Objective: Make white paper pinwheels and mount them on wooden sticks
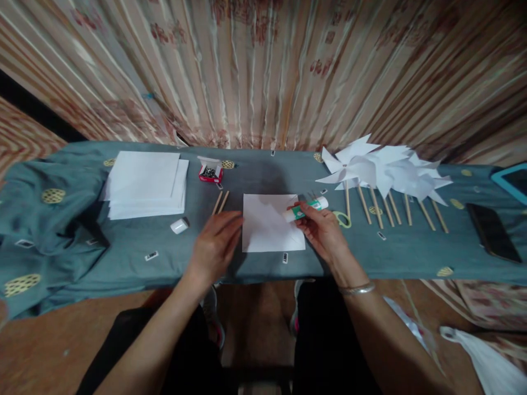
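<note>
A square white sheet of paper (267, 222) lies flat in front of me on the cloth-covered table. My right hand (321, 227) grips a white and green glue stick (308, 209), its uncapped end over the right part of the sheet. Beside the sheet's left edge is my left hand (217, 241), holding nothing I can see, its fingers loosely bent and partly apart. Two wooden sticks (220, 203) lie just beyond that hand. A white cap (179, 225) rests to its left. Green-handled scissors (342, 219) show partly behind my right hand.
Stacked white paper (144, 181) lies at the left. A red box (211, 171) of small metal pieces stands open at the back. Several paper pinwheels (370, 164) on wooden sticks overlap at the right, near a dark phone (492, 231) and a blue-framed device (513, 181). A curtain (263, 71) hangs behind.
</note>
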Motion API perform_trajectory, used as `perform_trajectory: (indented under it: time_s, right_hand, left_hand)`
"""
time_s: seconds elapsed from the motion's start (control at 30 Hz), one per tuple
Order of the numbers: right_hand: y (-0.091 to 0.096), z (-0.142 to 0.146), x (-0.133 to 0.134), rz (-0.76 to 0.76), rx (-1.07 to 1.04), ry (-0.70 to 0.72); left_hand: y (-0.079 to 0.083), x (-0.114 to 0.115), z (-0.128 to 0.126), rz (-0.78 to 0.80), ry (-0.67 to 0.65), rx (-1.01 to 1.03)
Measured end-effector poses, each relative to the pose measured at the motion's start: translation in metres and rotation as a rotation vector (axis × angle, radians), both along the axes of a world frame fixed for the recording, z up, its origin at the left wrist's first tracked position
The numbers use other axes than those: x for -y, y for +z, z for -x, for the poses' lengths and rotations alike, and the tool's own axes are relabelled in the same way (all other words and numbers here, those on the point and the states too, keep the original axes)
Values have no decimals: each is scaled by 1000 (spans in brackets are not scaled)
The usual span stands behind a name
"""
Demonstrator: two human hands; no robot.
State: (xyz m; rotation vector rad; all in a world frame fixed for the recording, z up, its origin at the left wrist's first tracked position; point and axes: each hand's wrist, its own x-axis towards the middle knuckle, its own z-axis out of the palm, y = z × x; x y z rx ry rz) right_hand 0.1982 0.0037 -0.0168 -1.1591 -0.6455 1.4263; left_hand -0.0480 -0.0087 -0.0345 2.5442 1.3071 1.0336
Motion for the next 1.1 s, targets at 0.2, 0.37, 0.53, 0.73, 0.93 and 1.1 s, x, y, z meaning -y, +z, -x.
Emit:
perform_trajectory:
  time_s: [0.2,0.37,0.53,0.73,0.93,1.1]
  right_hand:
    - [-5,5,-2,-149,251,70]
    - [-7,5,1,-188,344,122]
    - [-14,5,-3,-126,319,15]
    - [-13,3,-9,47,103,-5]
    - [-14,3,-7,-59,271,10]
    - [-16,12,-1,-229,596,45]
  left_hand:
    - [-11,13,-58,229,-188,-161]
    - [-18,9,-62,261,-151,-218]
    - [-18,9,-64,251,-119,-256]
    - [-17,9,-65,251,-109,-254]
    - [-18,9,-65,260,-110,-240]
    - [-21,9,-66,259,-116,-226]
